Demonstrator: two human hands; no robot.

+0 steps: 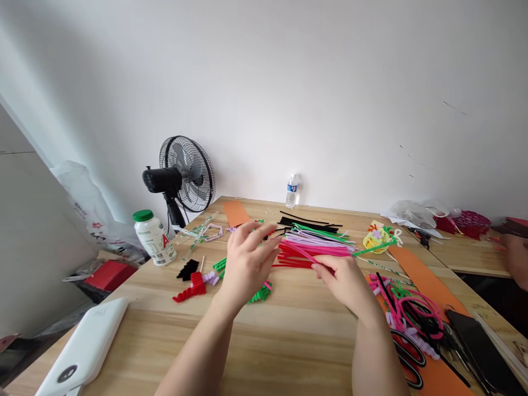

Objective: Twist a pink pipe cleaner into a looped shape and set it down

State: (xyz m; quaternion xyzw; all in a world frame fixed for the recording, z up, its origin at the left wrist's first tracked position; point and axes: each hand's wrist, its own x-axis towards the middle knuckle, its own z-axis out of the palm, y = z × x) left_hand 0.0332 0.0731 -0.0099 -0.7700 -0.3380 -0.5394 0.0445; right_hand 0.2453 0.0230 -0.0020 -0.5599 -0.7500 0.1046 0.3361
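Note:
My right hand (340, 278) pinches a pink pipe cleaner (300, 252) between thumb and finger. Its free end points left, toward my other hand. My left hand (249, 256) is raised over the table with its fingers apart, holding nothing that I can see. Behind both hands lie sorted pipe cleaners: red ones (295, 256), lilac ones (319, 238) and black ones (307, 224). From behind my right hand a green pipe cleaner (375, 248) runs toward a yellow pipe-cleaner flower (376, 239); whether I hold it is hidden.
Coiled red pieces (198, 283) and a white bottle (153, 239) stand at left, near a fan (187, 173) and a power bank (84, 346). Scissors (408, 357), a phone (480, 344) and orange card (429, 280) lie right. Another person's hand (517, 258) shows at the right edge.

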